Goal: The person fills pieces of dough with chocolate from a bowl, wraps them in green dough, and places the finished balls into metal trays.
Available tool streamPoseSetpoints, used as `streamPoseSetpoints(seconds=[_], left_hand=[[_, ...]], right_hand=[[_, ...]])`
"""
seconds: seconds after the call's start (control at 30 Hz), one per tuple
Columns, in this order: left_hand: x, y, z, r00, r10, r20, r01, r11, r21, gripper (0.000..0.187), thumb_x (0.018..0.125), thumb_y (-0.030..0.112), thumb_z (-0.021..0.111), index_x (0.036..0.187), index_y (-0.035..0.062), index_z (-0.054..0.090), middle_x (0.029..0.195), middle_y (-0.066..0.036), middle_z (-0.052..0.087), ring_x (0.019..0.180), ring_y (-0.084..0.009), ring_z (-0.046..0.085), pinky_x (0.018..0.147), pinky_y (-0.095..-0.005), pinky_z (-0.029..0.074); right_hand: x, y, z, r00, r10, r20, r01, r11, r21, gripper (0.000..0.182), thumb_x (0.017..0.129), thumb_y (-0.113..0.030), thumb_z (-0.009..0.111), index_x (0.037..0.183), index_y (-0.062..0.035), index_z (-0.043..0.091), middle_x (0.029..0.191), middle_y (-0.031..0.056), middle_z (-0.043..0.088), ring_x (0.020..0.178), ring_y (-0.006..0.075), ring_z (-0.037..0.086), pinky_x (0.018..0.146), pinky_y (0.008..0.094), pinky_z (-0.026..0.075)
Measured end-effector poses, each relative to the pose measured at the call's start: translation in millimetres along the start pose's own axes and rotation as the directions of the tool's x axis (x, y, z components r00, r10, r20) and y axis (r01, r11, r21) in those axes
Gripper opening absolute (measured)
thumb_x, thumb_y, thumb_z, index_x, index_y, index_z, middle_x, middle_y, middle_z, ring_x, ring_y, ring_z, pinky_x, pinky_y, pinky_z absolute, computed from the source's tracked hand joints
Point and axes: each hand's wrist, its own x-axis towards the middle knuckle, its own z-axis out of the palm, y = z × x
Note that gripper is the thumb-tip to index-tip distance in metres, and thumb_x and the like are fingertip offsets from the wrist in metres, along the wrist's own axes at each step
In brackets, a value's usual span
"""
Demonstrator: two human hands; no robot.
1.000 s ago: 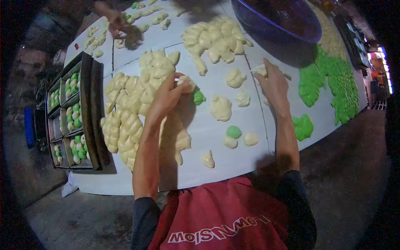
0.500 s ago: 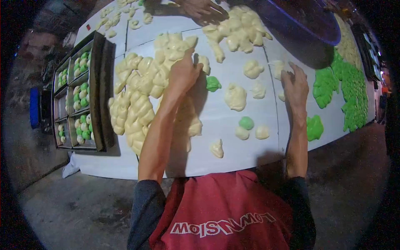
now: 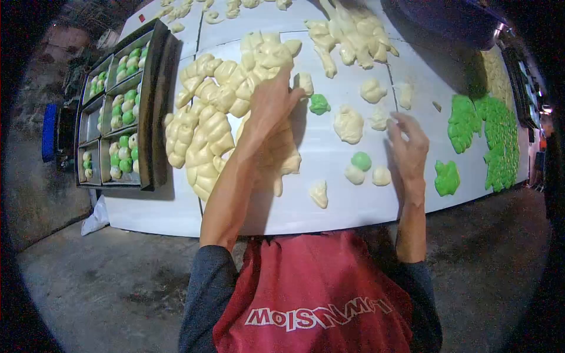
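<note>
My left hand (image 3: 272, 100) is at the right edge of a large mass of cream dough (image 3: 220, 100). Its fingers press into the dough, partly hidden, and its thumb lies against a small cream dough piece (image 3: 303, 84). A green dough lump (image 3: 319, 104) sits just right of that piece. My right hand (image 3: 410, 145) is open, fingers bent and apart, beside a small dough lump (image 3: 379, 119). Between my hands lie a flattened cream dough piece (image 3: 349, 125), a round cream lump (image 3: 373, 91), a green dough ball (image 3: 361, 160) and cream balls (image 3: 381, 176).
At the left stands a divided metal tray (image 3: 144, 112) of green and white dough balls. Green dough sheets (image 3: 500, 129) cover the right end. More cream dough (image 3: 353, 35) and a large dark basin (image 3: 441, 20) are at the far side. A small dark piece (image 3: 436, 106) lies on the table.
My right hand has drawn back towards me, leaving a cream dough strip on the table. My left hand stays at the dough mass. Another person's hand at the far side has left the view.
</note>
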Motion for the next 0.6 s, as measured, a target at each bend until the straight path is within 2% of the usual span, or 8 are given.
streamPoseSetpoints(seconds=[0.13,0.17,0.23,0.27,0.4,0.47,0.53,0.6], left_hand=[[-29,2,-54,0.991,-0.073,-0.111,0.059,0.991,-0.123,0.044,0.09,0.034,0.069,0.124,0.0065,0.064,0.1,-0.016,0.073,0.081,-0.0262,0.071,0.074,-0.0358,0.055],[-40,-7,-65,0.985,-0.093,-0.146,0.068,0.984,-0.163,0.043,0.091,0.033,0.069,0.123,0.0063,0.064,0.099,-0.014,0.073,0.078,-0.0236,0.071,0.072,-0.0344,0.055],[-71,-27,-79,0.975,-0.155,-0.157,0.119,0.969,-0.216,0.037,0.091,0.03,0.07,0.119,0.0063,0.067,0.097,-0.012,0.073,0.076,-0.0186,0.069,0.07,-0.0312,0.054],[-89,-34,-84,0.969,-0.187,-0.162,0.145,0.96,-0.242,0.035,0.091,0.029,0.071,0.117,0.0063,0.068,0.095,-0.011,0.073,0.075,-0.0161,0.068,0.069,-0.0297,0.053],[-169,-57,-95,0.895,-0.37,-0.248,0.283,0.902,-0.327,0.023,0.093,0.021,0.07,0.103,0.0004,0.071,0.087,-0.009,0.071,0.075,-0.0124,0.063,0.066,-0.029,0.05],[-206,-68,-96,0.833,-0.453,-0.319,0.333,0.87,-0.364,0.02,0.093,0.018,0.07,0.101,-0.0001,0.071,0.087,-0.008,0.071,0.074,-0.0108,0.061,0.064,-0.0276,0.049],[-241,-78,-95,0.765,-0.527,-0.369,0.391,0.837,-0.384,0.019,0.093,0.016,0.07,0.101,-0.0007,0.071,0.087,-0.008,0.071,0.073,-0.011,0.061,0.064,-0.027,0.049],[-267,-82,-90,0.739,-0.569,-0.361,0.42,0.808,-0.414,0.017,0.091,0.013,0.071,0.1,-0.0015,0.071,0.088,-0.008,0.07,0.073,-0.0131,0.062,0.065,-0.028,0.05]], right_hand=[[-32,-30,14,0.98,0.127,0.155,-0.166,0.948,0.272,0.024,0.092,-0.017,0.066,0.11,-0.0002,0.069,0.098,0.0159,0.071,0.08,0.024,0.069,0.074,0.0338,0.054],[-37,-42,17,0.976,0.118,0.184,-0.162,0.954,0.25,0.025,0.092,-0.017,0.067,0.11,-0.0003,0.069,0.096,0.0164,0.071,0.079,0.0227,0.069,0.073,0.0333,0.054],[-52,-61,25,0.913,0.187,0.363,-0.302,0.908,0.291,0.026,0.091,-0.019,0.068,0.109,-0.0008,0.069,0.096,0.016,0.071,0.079,0.0216,0.069,0.072,0.0325,0.054],[-57,-73,28,0.915,0.105,0.389,-0.214,0.945,0.247,0.026,0.092,-0.021,0.067,0.109,-0.0012,0.069,0.095,0.0159,0.071,0.079,0.023,0.069,0.071,0.0329,0.054],[-71,-93,51,0.87,-0.049,0.49,-0.07,0.973,0.221,0.029,0.092,-0.025,0.067,0.108,-0.0009,0.069,0.098,0.017,0.071,0.083,0.0282,0.07,0.076,0.0376,0.054],[-77,-106,54,0.846,0.025,0.532,-0.197,0.943,0.268,0.03,0.092,-0.027,0.067,0.107,-0.0009,0.069,0.098,0.0175,0.071,0.085,0.0297,0.07,0.077,0.039,0.053],[-86,-116,59,0.856,-0.017,0.516,-0.138,0.956,0.26,0.029,0.091,-0.026,0.067,0.106,-0.001,0.069,0.097,0.0184,0.071,0.087,0.0333,0.07,0.077,0.0399,0.053],[-93,-117,66,0.823,-0.187,0.537,0.068,0.97,0.234,0.029,0.091,-0.025,0.067,0.106,-0.001,0.069,0.098,0.0184,0.07,0.087,0.0343,0.069,0.077,0.0398,0.054]])
